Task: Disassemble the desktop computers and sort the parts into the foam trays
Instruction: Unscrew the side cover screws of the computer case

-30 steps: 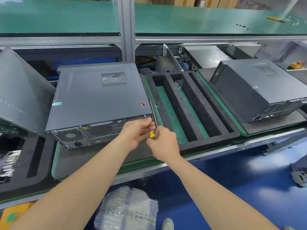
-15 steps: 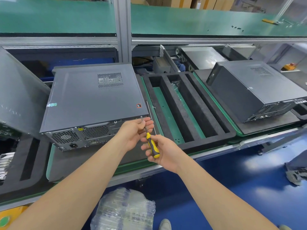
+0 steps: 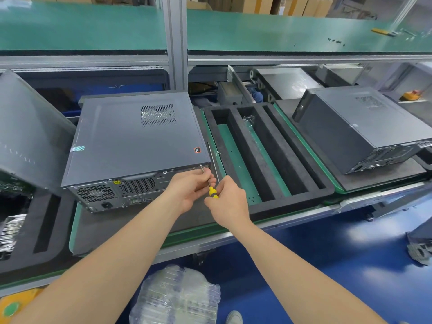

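The right grip (image 3: 228, 204) holds the screwdriver (image 3: 213, 192) by its yellow handle. The left grip (image 3: 189, 190) pinches its shaft at the desktop computer (image 3: 140, 141) rear edge.

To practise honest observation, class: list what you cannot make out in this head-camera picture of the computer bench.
- Head view: most of the screwdriver handle, hidden inside the right grip.
- Head view: whether its tip sits in the screw; too small, and the left grip covers the shaft.
- Head view: shiny parts in the left foam tray, cut by the left edge.
- Head view: orange sticker text on the computer, too small.
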Demonstrator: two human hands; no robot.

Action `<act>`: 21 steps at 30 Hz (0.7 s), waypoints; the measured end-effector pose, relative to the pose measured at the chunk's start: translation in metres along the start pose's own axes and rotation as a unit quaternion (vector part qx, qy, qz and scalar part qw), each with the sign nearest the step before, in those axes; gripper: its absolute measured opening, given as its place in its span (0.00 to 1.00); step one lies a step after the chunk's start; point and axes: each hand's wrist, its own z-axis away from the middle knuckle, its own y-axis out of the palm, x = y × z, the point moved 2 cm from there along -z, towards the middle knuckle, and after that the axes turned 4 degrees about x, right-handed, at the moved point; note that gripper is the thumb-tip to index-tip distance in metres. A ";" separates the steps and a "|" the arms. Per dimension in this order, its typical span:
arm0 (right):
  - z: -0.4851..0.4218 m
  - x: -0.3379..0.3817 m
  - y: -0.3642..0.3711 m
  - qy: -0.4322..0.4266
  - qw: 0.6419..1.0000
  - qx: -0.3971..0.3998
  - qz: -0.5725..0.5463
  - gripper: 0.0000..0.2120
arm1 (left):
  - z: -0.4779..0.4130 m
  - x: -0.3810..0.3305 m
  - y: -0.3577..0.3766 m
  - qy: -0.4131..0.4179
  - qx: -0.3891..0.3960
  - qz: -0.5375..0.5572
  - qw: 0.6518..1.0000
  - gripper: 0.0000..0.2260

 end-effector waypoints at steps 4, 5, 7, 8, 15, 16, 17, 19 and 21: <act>-0.003 -0.002 0.004 0.101 0.957 0.143 -0.230 0.15 | -0.003 0.000 0.003 0.009 -0.010 0.001 1.000 0.08; -0.001 -0.003 0.003 0.135 0.917 0.205 -0.316 0.16 | -0.003 0.000 0.003 0.007 -0.012 0.004 1.000 0.07; 0.003 -0.004 0.000 0.169 0.836 0.299 -0.427 0.17 | -0.002 -0.001 0.002 0.002 -0.011 -0.001 1.000 0.08; 0.005 -0.007 -0.001 0.170 0.806 0.328 -0.462 0.18 | -0.002 -0.001 0.001 0.000 -0.008 -0.004 1.000 0.08; 0.004 -0.014 -0.007 0.084 0.831 0.314 -0.452 0.14 | 0.003 -0.004 0.002 -0.001 0.027 0.025 0.999 0.13; 0.003 -0.014 -0.007 0.074 0.847 0.297 -0.436 0.13 | 0.004 -0.005 0.002 0.001 0.032 0.035 0.999 0.13; 0.002 -0.013 -0.006 0.070 0.864 0.276 -0.416 0.13 | 0.005 -0.005 0.003 0.003 0.033 0.044 0.998 0.13; 0.000 -0.013 -0.005 0.073 0.899 0.227 -0.367 0.11 | 0.006 -0.006 0.004 0.000 0.027 0.056 0.998 0.14; -0.003 -0.011 -0.004 0.077 0.928 0.182 -0.317 0.12 | 0.007 -0.008 0.003 -0.006 0.016 0.060 0.998 0.14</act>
